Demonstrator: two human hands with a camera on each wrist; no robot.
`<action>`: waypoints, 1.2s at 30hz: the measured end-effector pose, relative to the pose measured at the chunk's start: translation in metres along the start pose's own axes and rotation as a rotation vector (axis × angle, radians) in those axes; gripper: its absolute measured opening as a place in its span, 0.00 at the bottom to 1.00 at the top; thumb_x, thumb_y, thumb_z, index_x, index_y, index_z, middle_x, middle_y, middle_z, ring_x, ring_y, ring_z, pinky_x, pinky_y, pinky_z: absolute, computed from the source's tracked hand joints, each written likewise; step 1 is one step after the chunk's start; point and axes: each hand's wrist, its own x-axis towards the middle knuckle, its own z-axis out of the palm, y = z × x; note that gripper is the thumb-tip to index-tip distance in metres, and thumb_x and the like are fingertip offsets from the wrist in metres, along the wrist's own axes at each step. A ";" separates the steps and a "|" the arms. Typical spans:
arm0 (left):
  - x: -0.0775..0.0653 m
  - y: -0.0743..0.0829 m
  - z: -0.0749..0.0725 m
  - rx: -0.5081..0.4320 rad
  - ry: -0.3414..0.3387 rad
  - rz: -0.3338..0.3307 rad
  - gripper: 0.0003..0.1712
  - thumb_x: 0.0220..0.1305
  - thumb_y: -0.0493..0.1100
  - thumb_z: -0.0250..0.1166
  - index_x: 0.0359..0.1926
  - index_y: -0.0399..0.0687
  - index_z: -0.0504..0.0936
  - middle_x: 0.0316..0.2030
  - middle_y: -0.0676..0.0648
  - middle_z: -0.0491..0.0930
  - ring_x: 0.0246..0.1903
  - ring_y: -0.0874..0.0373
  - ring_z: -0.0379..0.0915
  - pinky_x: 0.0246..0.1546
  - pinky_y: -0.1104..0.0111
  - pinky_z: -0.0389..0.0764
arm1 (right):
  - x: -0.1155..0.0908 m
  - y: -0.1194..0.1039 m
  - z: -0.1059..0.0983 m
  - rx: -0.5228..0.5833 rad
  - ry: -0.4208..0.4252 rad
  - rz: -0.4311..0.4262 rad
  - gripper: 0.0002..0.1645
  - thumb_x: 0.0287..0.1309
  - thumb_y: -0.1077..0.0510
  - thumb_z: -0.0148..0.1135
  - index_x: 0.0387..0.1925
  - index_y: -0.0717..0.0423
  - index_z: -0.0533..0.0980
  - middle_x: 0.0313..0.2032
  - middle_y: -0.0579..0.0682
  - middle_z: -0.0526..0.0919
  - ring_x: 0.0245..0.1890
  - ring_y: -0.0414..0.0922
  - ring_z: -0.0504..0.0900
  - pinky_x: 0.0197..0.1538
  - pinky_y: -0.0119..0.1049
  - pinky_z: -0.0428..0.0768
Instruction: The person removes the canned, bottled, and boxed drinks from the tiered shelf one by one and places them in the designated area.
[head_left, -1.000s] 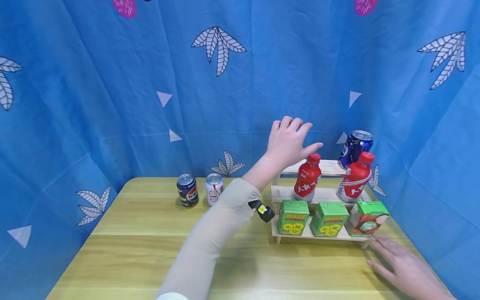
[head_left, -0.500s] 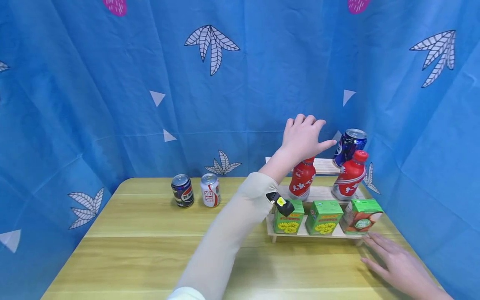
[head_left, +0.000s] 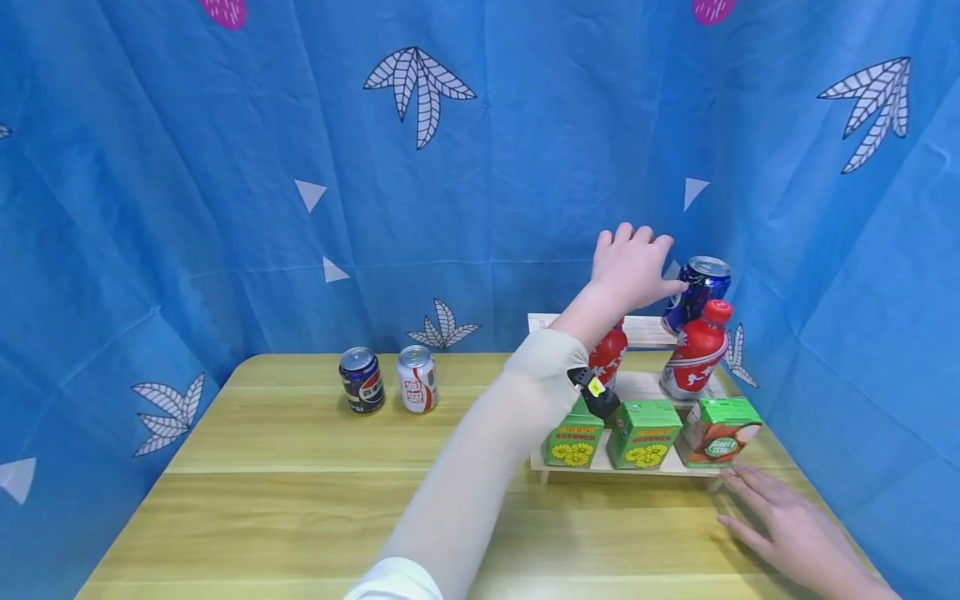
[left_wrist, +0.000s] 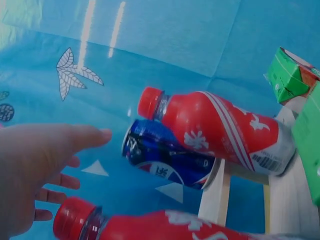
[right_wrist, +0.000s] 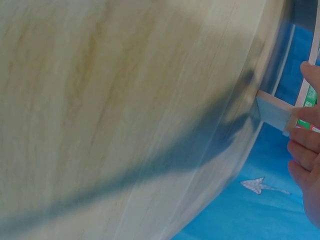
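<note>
My left hand (head_left: 632,268) is stretched over the upper tier of a wooden step shelf (head_left: 651,331), fingers spread and holding nothing. Its thumb points at the blue Pepsi can (left_wrist: 167,157), with a gap between them in the left wrist view. Two red bottles stand on the middle tier: the right bottle (head_left: 697,352) overlaps the can, and the left bottle (head_left: 609,354) is partly behind my wrist. On the lowest tier are two green chrysanthemum drink cartons (head_left: 645,435) and a coconut drink carton (head_left: 718,432). My right hand (head_left: 787,525) has its fingertips at the shelf's front right corner.
A dark Pepsi can (head_left: 362,381) and a white can (head_left: 417,380) stand on the wooden table (head_left: 285,500), left of the shelf. A blue patterned curtain (head_left: 480,167) hangs behind the table and along both sides.
My left hand has moved right across the top of the shelf, nearer the blue Pepsi can. My right hand stays at the shelf corner. The head view has shifted slightly.
</note>
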 end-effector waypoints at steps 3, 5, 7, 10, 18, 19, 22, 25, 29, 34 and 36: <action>0.007 0.007 -0.001 0.010 -0.025 0.001 0.41 0.56 0.77 0.55 0.69 0.74 0.63 0.66 0.63 0.67 0.66 0.63 0.58 0.65 0.64 0.61 | 0.000 -0.001 0.000 0.002 -0.010 0.008 0.39 0.41 0.41 0.75 0.52 0.61 0.79 0.52 0.62 0.81 0.48 0.59 0.79 0.67 0.12 0.33; 0.012 0.014 -0.001 0.019 -0.043 0.001 0.41 0.56 0.77 0.55 0.69 0.75 0.62 0.67 0.64 0.66 0.67 0.63 0.56 0.66 0.64 0.60 | 0.000 -0.002 -0.001 0.007 -0.019 0.021 0.39 0.41 0.42 0.76 0.52 0.61 0.78 0.52 0.62 0.81 0.49 0.60 0.79 0.67 0.12 0.33; 0.016 0.020 0.000 0.036 -0.058 0.002 0.41 0.56 0.77 0.55 0.70 0.76 0.61 0.67 0.65 0.65 0.67 0.63 0.56 0.66 0.64 0.59 | -0.001 -0.004 0.000 0.008 -0.046 0.050 0.39 0.42 0.43 0.76 0.53 0.61 0.78 0.53 0.63 0.80 0.50 0.60 0.79 0.68 0.13 0.31; 0.022 0.028 0.002 0.066 -0.070 0.006 0.41 0.56 0.76 0.56 0.69 0.77 0.61 0.67 0.65 0.65 0.67 0.64 0.56 0.66 0.65 0.59 | -0.002 -0.005 0.001 0.006 -0.089 0.095 0.38 0.43 0.44 0.76 0.54 0.61 0.78 0.54 0.63 0.79 0.51 0.61 0.78 0.66 0.12 0.28; 0.032 0.043 0.012 0.109 -0.097 -0.007 0.38 0.57 0.77 0.54 0.67 0.78 0.63 0.64 0.67 0.67 0.64 0.66 0.57 0.65 0.66 0.58 | -0.003 -0.005 0.005 -0.010 -0.175 0.173 0.40 0.42 0.41 0.75 0.54 0.62 0.78 0.55 0.64 0.79 0.53 0.61 0.77 0.73 0.44 0.56; 0.033 0.044 0.013 0.110 -0.101 -0.015 0.37 0.57 0.77 0.53 0.67 0.78 0.63 0.63 0.67 0.68 0.64 0.66 0.57 0.65 0.66 0.58 | -0.002 -0.005 0.006 -0.012 -0.183 0.176 0.40 0.42 0.41 0.76 0.54 0.62 0.78 0.55 0.64 0.79 0.53 0.61 0.77 0.67 0.52 0.64; 0.036 0.044 0.017 0.110 -0.108 -0.041 0.36 0.57 0.78 0.52 0.65 0.78 0.66 0.61 0.67 0.69 0.62 0.66 0.57 0.65 0.66 0.58 | 0.001 -0.006 0.006 -0.009 -0.218 0.186 0.41 0.43 0.40 0.75 0.54 0.62 0.78 0.55 0.64 0.79 0.53 0.61 0.77 0.52 0.59 0.74; 0.039 0.045 0.021 0.096 -0.120 -0.064 0.35 0.55 0.78 0.54 0.62 0.77 0.68 0.58 0.67 0.70 0.61 0.66 0.58 0.63 0.66 0.59 | 0.002 -0.006 0.006 -0.013 -0.246 0.194 0.41 0.43 0.40 0.75 0.54 0.62 0.78 0.55 0.65 0.78 0.53 0.62 0.77 0.51 0.60 0.75; 0.043 0.047 0.024 0.069 -0.145 -0.082 0.36 0.52 0.79 0.56 0.60 0.77 0.68 0.56 0.67 0.71 0.60 0.66 0.58 0.63 0.67 0.60 | 0.002 -0.006 0.006 -0.019 -0.260 0.202 0.42 0.43 0.39 0.75 0.54 0.62 0.78 0.55 0.65 0.78 0.54 0.63 0.77 0.51 0.60 0.76; 0.044 0.052 0.024 0.059 -0.168 -0.094 0.34 0.51 0.79 0.57 0.58 0.79 0.70 0.53 0.68 0.71 0.58 0.67 0.58 0.61 0.68 0.60 | 0.000 -0.004 0.009 -0.021 -0.215 0.181 0.42 0.41 0.40 0.76 0.54 0.62 0.78 0.55 0.65 0.78 0.53 0.62 0.77 0.56 0.59 0.73; 0.044 0.054 0.024 0.053 -0.179 -0.104 0.33 0.50 0.79 0.57 0.56 0.79 0.70 0.51 0.68 0.71 0.58 0.68 0.57 0.61 0.68 0.59 | -0.001 -0.004 0.011 -0.020 -0.180 0.164 0.42 0.40 0.41 0.77 0.53 0.62 0.78 0.55 0.63 0.78 0.52 0.61 0.77 0.56 0.57 0.73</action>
